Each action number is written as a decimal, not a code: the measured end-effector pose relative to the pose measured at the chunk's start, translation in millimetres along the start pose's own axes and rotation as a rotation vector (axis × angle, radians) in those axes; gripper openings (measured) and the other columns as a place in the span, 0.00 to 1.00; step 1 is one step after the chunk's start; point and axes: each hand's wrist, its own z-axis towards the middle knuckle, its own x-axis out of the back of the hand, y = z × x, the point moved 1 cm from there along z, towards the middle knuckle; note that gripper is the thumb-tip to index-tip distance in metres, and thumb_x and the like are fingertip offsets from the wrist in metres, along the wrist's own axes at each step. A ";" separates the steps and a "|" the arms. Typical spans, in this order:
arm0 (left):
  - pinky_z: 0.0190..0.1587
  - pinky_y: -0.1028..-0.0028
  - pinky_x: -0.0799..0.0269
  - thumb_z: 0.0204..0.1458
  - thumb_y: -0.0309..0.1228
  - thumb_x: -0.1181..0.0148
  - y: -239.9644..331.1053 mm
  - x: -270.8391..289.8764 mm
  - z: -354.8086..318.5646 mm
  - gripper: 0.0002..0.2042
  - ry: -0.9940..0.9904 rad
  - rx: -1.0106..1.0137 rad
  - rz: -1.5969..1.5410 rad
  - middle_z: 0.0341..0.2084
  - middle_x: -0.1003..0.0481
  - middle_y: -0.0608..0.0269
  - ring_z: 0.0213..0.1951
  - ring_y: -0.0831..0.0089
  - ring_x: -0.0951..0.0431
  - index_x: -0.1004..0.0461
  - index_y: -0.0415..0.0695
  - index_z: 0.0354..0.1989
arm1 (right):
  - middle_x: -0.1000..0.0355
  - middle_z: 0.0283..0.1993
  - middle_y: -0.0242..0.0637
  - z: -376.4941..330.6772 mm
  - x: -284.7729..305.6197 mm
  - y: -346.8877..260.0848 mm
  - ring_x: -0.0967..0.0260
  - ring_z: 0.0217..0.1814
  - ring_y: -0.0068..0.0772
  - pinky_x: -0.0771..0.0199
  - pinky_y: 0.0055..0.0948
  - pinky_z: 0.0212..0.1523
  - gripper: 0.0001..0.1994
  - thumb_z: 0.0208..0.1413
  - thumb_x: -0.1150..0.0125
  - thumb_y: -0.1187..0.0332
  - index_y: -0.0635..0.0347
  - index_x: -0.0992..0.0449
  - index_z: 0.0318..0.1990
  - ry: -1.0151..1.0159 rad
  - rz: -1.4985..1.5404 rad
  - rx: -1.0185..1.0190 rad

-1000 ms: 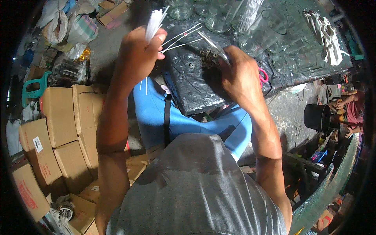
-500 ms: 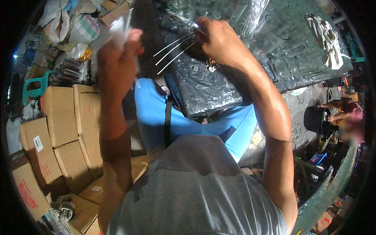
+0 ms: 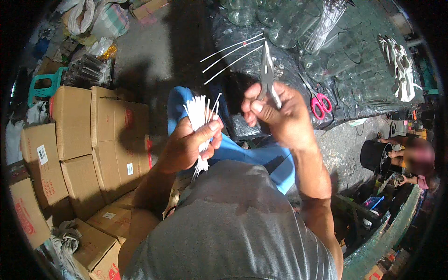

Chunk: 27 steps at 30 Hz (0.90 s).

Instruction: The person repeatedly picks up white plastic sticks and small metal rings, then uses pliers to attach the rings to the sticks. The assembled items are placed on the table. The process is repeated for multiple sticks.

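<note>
My left hand (image 3: 189, 144) is closed around a bundle of thin white strands (image 3: 198, 111) that look like candle wicks. Their ends fan out above my fingers, and the tails come out below. To its right, my right hand (image 3: 284, 114) grips a pair of long-nose pliers (image 3: 267, 72), with the metal jaws pointing up and away from me. Beyond the pliers, several small metal pieces (image 3: 278, 72) lie on the black plastic of the table (image 3: 242, 119). Three separate white wicks (image 3: 233, 55) stick out past the table's left edge, side by side.
Scissors with pink handles (image 3: 321, 106) lie right of my right hand. Glass jars (image 3: 291, 25), another wick bunch (image 3: 326, 21) and white gloves (image 3: 396, 67) are farther back. Cardboard boxes (image 3: 70, 121) are stacked at left. Another person (image 3: 415, 156) is near a black bucket (image 3: 374, 156) at right.
Both hands have drawn back toward my body, the left one also to the right. My right hand has moved off the three wicks at the table edge, which stay there.
</note>
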 end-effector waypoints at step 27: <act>0.17 0.79 0.43 0.57 0.22 0.42 -10.1 -1.5 -11.8 0.08 0.099 -0.223 -0.043 0.22 0.28 0.54 0.19 0.77 0.32 0.31 0.39 0.43 | 0.23 0.33 0.34 -15.8 -31.7 21.4 0.26 0.35 0.20 0.23 0.22 0.38 0.05 0.62 0.38 0.77 0.69 0.22 0.44 0.052 -0.121 -0.039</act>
